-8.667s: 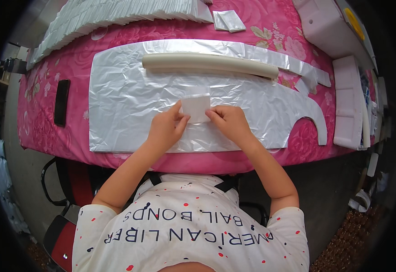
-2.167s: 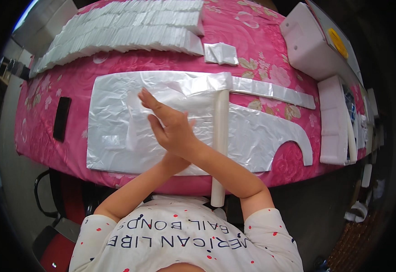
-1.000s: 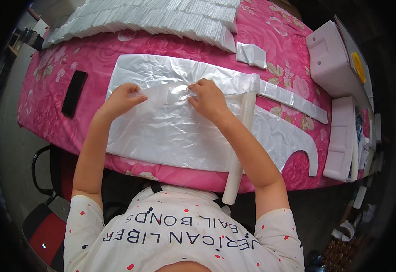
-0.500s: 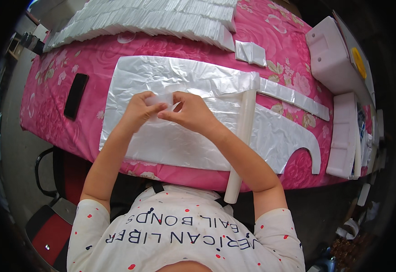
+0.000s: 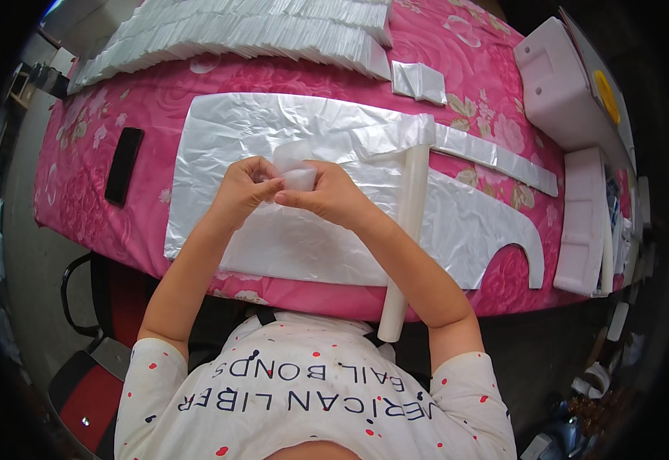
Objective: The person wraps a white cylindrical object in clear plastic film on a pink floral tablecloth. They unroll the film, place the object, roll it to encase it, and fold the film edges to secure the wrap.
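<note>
Over the table, my left hand [image 5: 249,186] and my right hand [image 5: 325,192] are close together, with thumbs and fingertips pinched. Between them they hold a small crumpled piece of thin, translucent white plastic film [image 5: 298,178]. Beneath my hands spreads a shiny, wrinkled plastic apron [image 5: 288,249], with a curved cut-out at its right end and a long narrow strap [image 5: 495,157] beyond. A pale tube-like rod [image 5: 403,230] lies across the apron beside my right forearm, its near end jutting past the table edge.
Rows of folded plastic packets [image 5: 235,34] line the far side, with one folded packet [image 5: 419,82] apart. A black phone [image 5: 124,166] lies left on the pink floral tablecloth [image 5: 66,184]. White foam boxes [image 5: 557,84] stand right. A red and black chair [image 5: 89,391] is at lower left.
The film between my hands has opened out and stands up higher, with more of it showing. My hands have shifted slightly and still hold it.
</note>
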Available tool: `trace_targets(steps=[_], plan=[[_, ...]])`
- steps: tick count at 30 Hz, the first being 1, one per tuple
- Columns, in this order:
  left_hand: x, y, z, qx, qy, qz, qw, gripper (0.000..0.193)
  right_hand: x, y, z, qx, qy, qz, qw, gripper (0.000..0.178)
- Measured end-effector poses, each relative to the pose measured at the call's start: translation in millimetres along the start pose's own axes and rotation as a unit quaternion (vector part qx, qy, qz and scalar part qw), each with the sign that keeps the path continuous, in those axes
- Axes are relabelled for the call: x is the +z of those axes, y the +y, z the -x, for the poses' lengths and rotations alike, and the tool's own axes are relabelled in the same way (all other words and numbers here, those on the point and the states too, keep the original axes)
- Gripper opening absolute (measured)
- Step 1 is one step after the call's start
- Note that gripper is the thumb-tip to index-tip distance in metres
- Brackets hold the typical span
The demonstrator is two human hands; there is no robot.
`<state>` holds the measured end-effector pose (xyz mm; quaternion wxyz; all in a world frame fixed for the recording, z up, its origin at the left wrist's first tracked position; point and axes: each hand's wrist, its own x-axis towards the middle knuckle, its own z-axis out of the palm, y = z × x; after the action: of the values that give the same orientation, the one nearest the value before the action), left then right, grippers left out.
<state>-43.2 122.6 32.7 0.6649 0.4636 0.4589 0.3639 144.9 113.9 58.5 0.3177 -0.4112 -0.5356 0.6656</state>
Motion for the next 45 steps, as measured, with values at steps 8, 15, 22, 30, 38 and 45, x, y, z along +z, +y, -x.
trace_targets(steps=[8, 15, 22, 30, 38, 45], plan=[[-13, -2, 0, 0.012, 0.050, 0.024, 0.998, 0.024, -38, -3, 17, -0.001, 0.091, 0.014, 0.996, 0.024], [-50, -4, 16, -0.019, 0.161, -0.061, 0.985, 0.017, -188, -13, 104, 0.022, 0.228, 0.045, 0.972, 0.025], [-77, -12, 22, -0.036, 0.205, -0.142, 0.968, 0.021, -371, 6, 238, 0.084, 0.494, 0.144, 0.853, 0.031], [-98, -16, 30, 0.073, 0.255, -0.365, 0.892, 0.035, -296, -18, 225, -0.021, 0.573, 0.564, 0.594, 0.049], [-18, 20, 6, 0.347, 0.167, -0.533, 0.753, 0.040, -27, 20, 202, 0.085, 0.299, 0.506, 0.804, 0.083], [123, 8, -60, 0.391, -0.006, -0.443, 0.807, 0.049, 2, 34, 212, 0.192, 0.245, 0.447, 0.839, 0.095]])
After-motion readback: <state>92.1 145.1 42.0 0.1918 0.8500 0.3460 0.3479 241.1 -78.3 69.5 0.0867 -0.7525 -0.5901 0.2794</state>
